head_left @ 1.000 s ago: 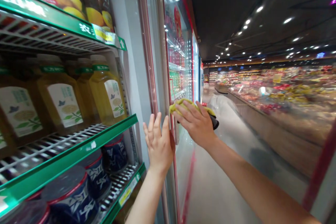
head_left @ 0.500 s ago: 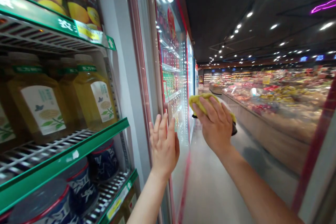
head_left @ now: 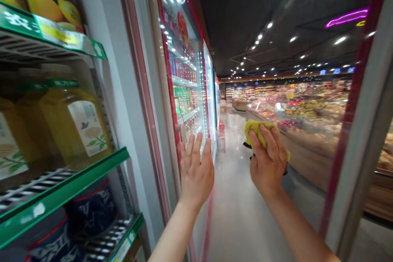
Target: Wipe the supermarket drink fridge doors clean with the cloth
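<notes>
My right hand [head_left: 269, 163] presses a bunched yellow cloth [head_left: 256, 128] with a dark edge, seemingly against the clear glass of an open cooler door whose red and grey frame [head_left: 346, 139] stands at the right. Part of the cloth is covered by the fingers. My left hand [head_left: 197, 168] is raised with fingers stretched upward and holds nothing; whether its palm touches the glass I cannot tell. To its left is the pale side wall [head_left: 123, 90] of the cooler.
Close by on the left, green-edged wire shelves [head_left: 70, 196] carry bottles of yellow drink [head_left: 76, 123] and dark blue packs [head_left: 95, 204]. A lit drinks cooler [head_left: 184, 77] lies beyond. Through the glass, an aisle floor [head_left: 230, 213] runs alongside a long display counter [head_left: 307, 163].
My view has swung to the right, bringing the door frame further in. The cloth and my right hand have shifted right and slightly down. My left hand stays open, nearly in place.
</notes>
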`<state>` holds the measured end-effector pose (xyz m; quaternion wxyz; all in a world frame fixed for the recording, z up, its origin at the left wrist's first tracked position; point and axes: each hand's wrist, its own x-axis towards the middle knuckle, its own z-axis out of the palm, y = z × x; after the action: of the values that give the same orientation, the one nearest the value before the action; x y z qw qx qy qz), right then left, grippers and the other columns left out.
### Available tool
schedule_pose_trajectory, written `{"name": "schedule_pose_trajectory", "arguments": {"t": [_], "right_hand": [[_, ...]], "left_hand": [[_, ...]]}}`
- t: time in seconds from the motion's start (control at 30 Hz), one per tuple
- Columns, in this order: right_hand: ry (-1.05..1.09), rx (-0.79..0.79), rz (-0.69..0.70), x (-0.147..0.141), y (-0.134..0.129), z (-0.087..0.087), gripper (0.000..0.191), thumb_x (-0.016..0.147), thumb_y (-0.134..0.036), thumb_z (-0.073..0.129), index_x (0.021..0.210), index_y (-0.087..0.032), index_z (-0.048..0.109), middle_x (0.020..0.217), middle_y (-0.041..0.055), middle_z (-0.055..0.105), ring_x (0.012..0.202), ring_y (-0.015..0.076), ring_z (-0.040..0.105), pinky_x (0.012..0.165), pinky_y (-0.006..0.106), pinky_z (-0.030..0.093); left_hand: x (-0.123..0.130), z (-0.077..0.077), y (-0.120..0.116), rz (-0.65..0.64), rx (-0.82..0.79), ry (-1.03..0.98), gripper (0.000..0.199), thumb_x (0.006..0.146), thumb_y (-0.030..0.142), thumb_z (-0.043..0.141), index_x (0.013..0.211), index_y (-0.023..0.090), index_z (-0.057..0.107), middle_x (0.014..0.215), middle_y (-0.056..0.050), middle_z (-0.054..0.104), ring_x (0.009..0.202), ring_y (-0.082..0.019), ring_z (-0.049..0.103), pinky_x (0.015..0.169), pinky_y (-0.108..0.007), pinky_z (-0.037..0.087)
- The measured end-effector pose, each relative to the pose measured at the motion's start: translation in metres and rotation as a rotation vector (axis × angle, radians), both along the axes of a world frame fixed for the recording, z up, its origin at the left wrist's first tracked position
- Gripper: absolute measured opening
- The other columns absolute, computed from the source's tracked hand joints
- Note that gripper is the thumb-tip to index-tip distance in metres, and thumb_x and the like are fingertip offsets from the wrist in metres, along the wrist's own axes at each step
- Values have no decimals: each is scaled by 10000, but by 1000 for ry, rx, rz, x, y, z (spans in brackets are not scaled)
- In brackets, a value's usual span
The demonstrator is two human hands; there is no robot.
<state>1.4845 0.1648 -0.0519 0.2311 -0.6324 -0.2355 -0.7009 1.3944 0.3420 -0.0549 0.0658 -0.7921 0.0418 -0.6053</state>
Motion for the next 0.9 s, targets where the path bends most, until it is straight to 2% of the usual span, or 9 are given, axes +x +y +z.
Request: {"name": "schedule_pose_trajectory", "arguments": {"t": [0.1,0.2,0.3,0.4,0.5,0.6,0.73,0.83,0.9], "right_hand": [[21,-113,-4,-7,10,-5,483,948,-69,566,1362,-304,643,1365,53,675,1416,266,502,1158,450,445],[6,-200,-8,-1,8,20,465,952,-100,592,1356,-324,642,1395,28,662,1417,247,497,1193,436,405],[-9,-79,-18,12,-9,38,535,961,-80,525,1429,-333,580,1463,45,606,1450,274,461,1182,480,421],[24,42,-22,12,-14,23,617,949,-54,480,1513,-303,494,1498,92,567,1472,318,429,1167,521,433],[46,-63,-8,4,0,4,597,956,-86,529,1498,-336,508,1429,59,631,1441,280,472,1171,465,439],[38,-150,6,10,0,13,528,965,-105,540,1421,-369,581,1408,16,646,1422,243,492,1188,434,426],[55,16,14,28,-32,21,624,924,-39,460,1485,-305,522,1520,72,541,1488,275,401,1198,517,407],[126,97,-1,28,-43,-6,707,895,-21,416,1550,-287,430,1566,105,481,1504,296,373,1190,586,391],[149,27,20,26,-43,-20,695,901,-20,407,1539,-294,447,1544,103,507,1505,280,372,1182,560,414]], "left_hand": [[7,-1,-3,-34,-6,19,656,950,110,532,1576,181,349,1607,-151,436,1579,-253,210,1292,-499,214],[13,0,-8,-70,-22,24,688,966,141,520,1608,180,277,1638,-160,380,1578,-272,211,1288,-525,215],[15,1,-10,-69,-24,11,689,980,175,526,1615,186,261,1638,-163,378,1577,-276,214,1294,-526,197],[14,0,-9,-45,-14,3,699,975,171,549,1615,189,269,1617,-156,416,1580,-256,206,1303,-483,185],[14,0,-10,-56,-6,13,715,968,162,554,1618,175,257,1634,-172,382,1586,-267,182,1305,-506,157],[18,3,-21,-118,34,20,712,961,151,552,1612,158,267,1636,-179,375,1588,-273,170,1305,-525,141],[23,6,-40,-175,85,45,656,951,135,555,1573,139,344,1604,-175,431,1595,-261,132,1304,-528,154],[26,3,-49,-191,112,75,617,950,134,544,1546,134,384,1596,-172,443,1597,-264,120,1295,-544,183],[30,0,-54,-208,120,101,614,949,139,543,1542,131,387,1607,-169,429,1596,-267,127,1289,-545,203]]}}
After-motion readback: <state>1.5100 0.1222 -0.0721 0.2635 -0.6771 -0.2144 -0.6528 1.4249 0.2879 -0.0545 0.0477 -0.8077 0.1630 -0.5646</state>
